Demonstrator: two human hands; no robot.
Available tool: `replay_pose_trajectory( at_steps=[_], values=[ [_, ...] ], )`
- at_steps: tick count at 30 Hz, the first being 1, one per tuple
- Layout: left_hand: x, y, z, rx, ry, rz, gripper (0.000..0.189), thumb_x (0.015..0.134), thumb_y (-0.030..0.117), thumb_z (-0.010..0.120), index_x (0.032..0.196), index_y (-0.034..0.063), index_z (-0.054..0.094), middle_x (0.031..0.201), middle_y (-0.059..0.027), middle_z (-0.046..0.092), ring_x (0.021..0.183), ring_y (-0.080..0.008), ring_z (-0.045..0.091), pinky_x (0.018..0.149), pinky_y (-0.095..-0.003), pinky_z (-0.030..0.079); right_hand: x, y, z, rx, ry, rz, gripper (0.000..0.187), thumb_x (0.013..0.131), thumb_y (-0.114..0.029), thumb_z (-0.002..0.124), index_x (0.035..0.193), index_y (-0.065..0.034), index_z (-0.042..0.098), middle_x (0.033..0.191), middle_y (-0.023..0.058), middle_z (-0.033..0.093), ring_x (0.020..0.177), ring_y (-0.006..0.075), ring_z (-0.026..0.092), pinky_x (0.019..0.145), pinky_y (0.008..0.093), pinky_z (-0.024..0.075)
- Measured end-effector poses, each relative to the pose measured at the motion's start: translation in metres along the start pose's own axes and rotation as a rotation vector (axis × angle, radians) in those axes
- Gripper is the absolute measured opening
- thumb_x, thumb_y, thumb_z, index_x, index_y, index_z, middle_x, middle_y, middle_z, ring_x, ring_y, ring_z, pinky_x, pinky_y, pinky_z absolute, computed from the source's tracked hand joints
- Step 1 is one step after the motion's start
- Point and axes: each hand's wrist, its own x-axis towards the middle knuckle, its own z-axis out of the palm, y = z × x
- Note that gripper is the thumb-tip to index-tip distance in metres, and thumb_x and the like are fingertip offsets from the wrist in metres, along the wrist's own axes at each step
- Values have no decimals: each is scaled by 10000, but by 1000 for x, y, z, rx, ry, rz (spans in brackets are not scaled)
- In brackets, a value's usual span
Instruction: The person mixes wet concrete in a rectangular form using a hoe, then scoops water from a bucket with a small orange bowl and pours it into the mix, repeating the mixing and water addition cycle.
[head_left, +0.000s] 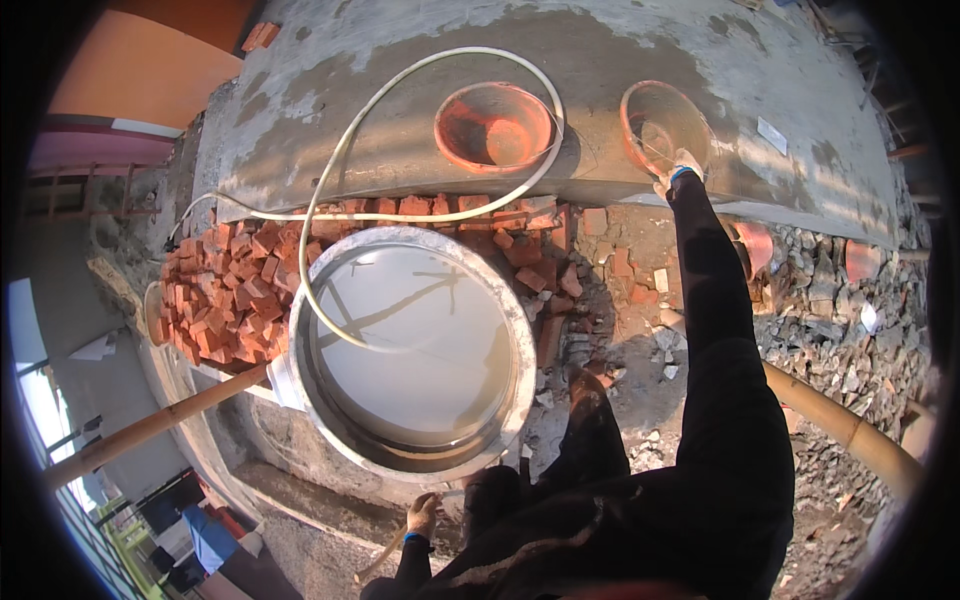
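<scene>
My right hand (680, 171), in a light glove, is at the near rim of an orange bucket (666, 124) on the concrete slab; its fingers appear closed on the rim or wire handle. A second orange bucket (495, 127) stands to its left inside a loop of pale hose (360, 120). The hose end dips into cloudy water (420, 300) in a large round concrete tank (525, 367). Low by the near side of the tank is my gloved left hand (423, 514), closed around what looks like a wooden handle (381, 559).
Broken red bricks (232, 285) are heaped left of the tank. Grey rubble (832, 322) lies to the right. One bamboo pole (150, 429) reaches the tank's left side; another (847, 427) crosses the rubble. A raised concrete slab (585, 45) spans the far side.
</scene>
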Motion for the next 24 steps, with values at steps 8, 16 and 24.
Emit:
replay_pose_trajectory(
  at_steps=[8, 16, 24],
  values=[
    [-4, 16, 3, -80, 58, 84, 336, 1038, 195, 697, 1302, -10, 666, 1063, -98, 765, 881, -181, 719, 745, -295, 576, -102, 46, 42, 50, 152, -190, 916, 897, -740, 714, 1492, -50, 614, 1419, 231, 669, 1072, 393, 729, 912, 504, 544],
    [-30, -60, -1, -259, 91, 174, 336, 1052, 203, 683, 1273, -49, 663, 1132, -118, 775, 930, -189, 724, 800, -318, 594, -177, 31, 222, 116, -652, -187, 697, 933, -422, 805, 1405, 21, 548, 1379, 220, 536, 1208, 445, 669, 922, 564, 596],
    [-50, -158, -4, -225, 244, 135, 381, 979, 264, 773, 1211, -27, 696, 1062, -116, 780, 915, -169, 711, 816, -308, 558, -351, 118, 146, 121, -405, -613, 470, 897, -215, 771, 1197, 118, 629, 1087, 169, 680, 882, 219, 679, 697, 387, 588]
  ],
)
